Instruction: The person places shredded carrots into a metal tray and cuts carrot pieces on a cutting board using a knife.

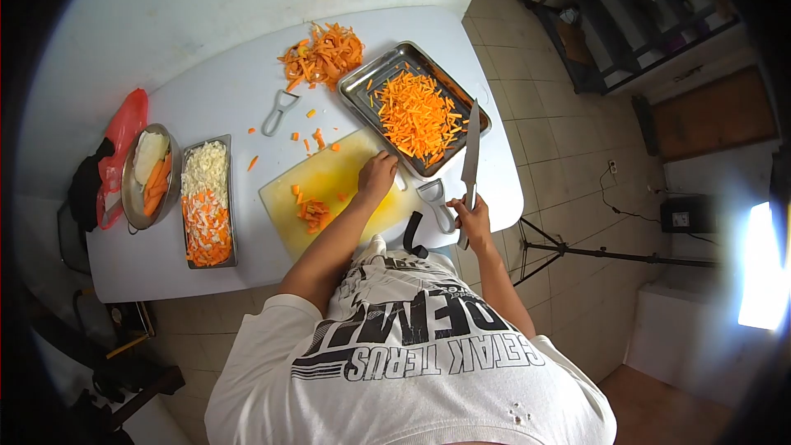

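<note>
My right hand (pixel 472 216) is closed around the handle of a large kitchen knife (pixel 471 144), its blade pointing away from me across the tray's right corner. At the far right edge of the yellow-stained cutting board (pixel 288 185), my left hand (pixel 378 175) rests with its fingers curled; what lies under them is hidden. A small pile of carrot pieces (pixel 313 213) sits on the board. Beyond it, a metal tray (pixel 360 88) holds a heap of carrot sticks (pixel 418 115). A peeler (pixel 437 202) lies between my hands, close to the knife.
Carrot peelings (pixel 325 55) and a second peeler (pixel 280 112) lie at the back. To the left stand a long metal pan (pixel 234 231) of diced white and orange vegetables and a bowl (pixel 132 198) with whole carrots. A tripod (pixel 560 249) stands right of the table.
</note>
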`<action>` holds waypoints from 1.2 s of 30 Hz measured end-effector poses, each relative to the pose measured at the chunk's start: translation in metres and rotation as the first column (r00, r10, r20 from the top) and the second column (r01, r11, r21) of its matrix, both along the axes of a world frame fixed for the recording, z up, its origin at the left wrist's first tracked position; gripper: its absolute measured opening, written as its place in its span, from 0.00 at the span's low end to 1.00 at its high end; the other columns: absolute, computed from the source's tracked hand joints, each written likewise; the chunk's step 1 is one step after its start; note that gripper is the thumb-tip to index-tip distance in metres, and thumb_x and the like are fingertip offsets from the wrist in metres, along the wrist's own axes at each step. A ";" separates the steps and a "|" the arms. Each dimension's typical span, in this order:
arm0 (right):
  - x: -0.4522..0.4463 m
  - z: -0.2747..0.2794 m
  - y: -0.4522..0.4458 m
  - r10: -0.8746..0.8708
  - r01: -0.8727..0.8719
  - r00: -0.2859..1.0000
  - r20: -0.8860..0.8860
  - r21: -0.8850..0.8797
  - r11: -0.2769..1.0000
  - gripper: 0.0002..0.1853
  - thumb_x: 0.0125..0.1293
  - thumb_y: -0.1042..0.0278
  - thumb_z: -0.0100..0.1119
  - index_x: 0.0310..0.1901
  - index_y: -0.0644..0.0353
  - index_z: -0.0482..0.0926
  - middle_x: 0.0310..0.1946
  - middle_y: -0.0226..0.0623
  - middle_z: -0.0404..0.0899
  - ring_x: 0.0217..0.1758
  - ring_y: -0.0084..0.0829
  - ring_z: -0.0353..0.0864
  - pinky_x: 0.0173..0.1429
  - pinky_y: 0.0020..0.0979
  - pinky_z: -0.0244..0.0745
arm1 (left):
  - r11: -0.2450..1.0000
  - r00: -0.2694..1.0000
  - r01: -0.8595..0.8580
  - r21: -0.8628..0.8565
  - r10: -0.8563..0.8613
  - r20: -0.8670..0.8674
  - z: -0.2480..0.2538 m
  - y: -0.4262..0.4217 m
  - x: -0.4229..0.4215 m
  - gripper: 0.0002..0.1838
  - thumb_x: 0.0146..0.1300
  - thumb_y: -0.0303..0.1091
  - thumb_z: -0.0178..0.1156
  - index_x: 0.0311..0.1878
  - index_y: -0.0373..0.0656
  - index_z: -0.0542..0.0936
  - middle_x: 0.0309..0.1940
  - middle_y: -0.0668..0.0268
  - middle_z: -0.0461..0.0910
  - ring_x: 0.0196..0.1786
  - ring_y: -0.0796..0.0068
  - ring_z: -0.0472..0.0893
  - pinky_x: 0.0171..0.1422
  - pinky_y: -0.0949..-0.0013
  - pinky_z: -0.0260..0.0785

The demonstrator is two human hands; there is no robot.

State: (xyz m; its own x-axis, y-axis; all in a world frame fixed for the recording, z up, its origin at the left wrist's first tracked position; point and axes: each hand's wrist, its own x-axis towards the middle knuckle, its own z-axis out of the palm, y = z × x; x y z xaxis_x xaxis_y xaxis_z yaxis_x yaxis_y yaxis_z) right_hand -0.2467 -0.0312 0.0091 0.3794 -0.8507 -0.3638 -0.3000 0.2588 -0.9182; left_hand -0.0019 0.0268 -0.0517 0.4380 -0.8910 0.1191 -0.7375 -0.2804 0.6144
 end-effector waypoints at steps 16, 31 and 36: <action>0.005 0.002 0.006 0.045 -0.046 0.999 0.030 0.048 0.998 0.09 0.65 0.72 0.59 0.34 0.61 0.68 0.31 0.41 0.84 0.15 0.18 0.70 0.18 0.23 0.66 | 0.905 0.963 0.269 0.330 -0.260 -0.071 0.018 -0.028 0.040 0.12 0.60 0.39 0.53 0.41 0.43 0.80 0.43 0.55 0.81 0.49 0.52 0.79 0.51 0.51 0.72; 0.003 0.002 0.003 -0.017 0.016 0.999 0.029 0.035 0.999 0.08 0.65 0.72 0.59 0.34 0.61 0.68 0.29 0.39 0.84 0.14 0.18 0.69 0.18 0.23 0.65 | 0.935 0.968 0.249 0.251 -0.243 -0.056 0.028 -0.018 0.064 0.11 0.64 0.41 0.50 0.42 0.47 0.77 0.44 0.58 0.79 0.50 0.54 0.79 0.52 0.54 0.71; 0.007 0.004 0.000 -0.027 0.026 1.000 0.013 0.055 0.998 0.08 0.64 0.73 0.58 0.34 0.61 0.68 0.29 0.38 0.84 0.14 0.18 0.69 0.18 0.23 0.65 | 0.837 0.883 0.431 0.337 -0.468 0.035 0.011 -0.026 0.068 0.13 0.61 0.40 0.49 0.43 0.45 0.76 0.45 0.52 0.79 0.48 0.47 0.77 0.55 0.53 0.69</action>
